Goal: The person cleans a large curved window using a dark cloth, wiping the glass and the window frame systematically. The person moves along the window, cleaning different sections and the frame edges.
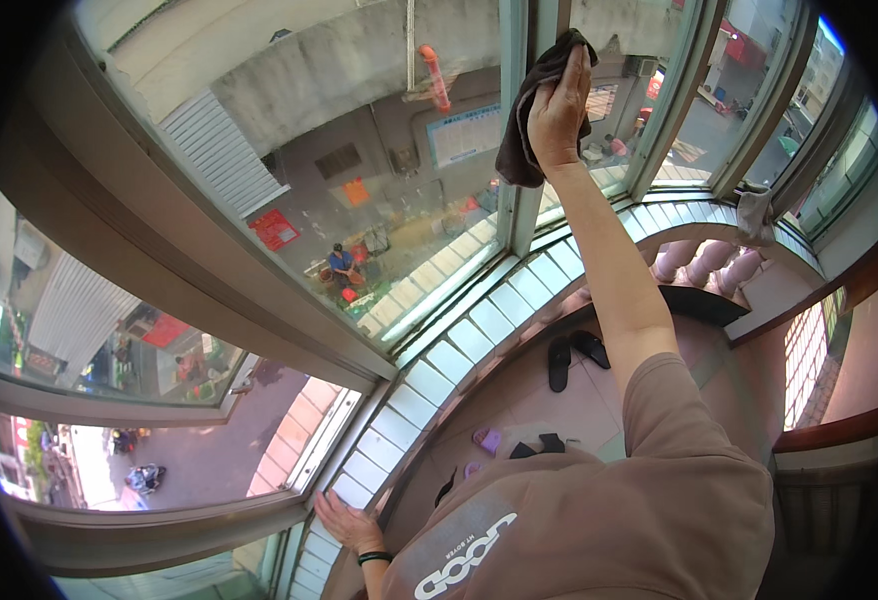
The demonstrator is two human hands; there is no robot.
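My right hand [561, 112] is raised with the arm stretched out, pressing a dark brown cloth [523, 146] against a window upright. The cloth is bunched under my fingers, and its lower part hangs beside my wrist. Behind it, an aluminium window frame [520, 217] runs down to the sill. My left hand [347, 521], with a dark band at the wrist, rests at the inner edge of the white-tiled sill [439, 367]. Its fingers are slightly apart and hold nothing. Next to it is the lower corner of a window opening.
A window sash [108, 390] stands swung outward at the left, above a street. A grey cloth [754, 214] hangs over the sill at the right, near pink balusters [701, 262]. Black slippers [559, 364] and a purple sandal [487, 440] lie on the tiled floor [514, 405].
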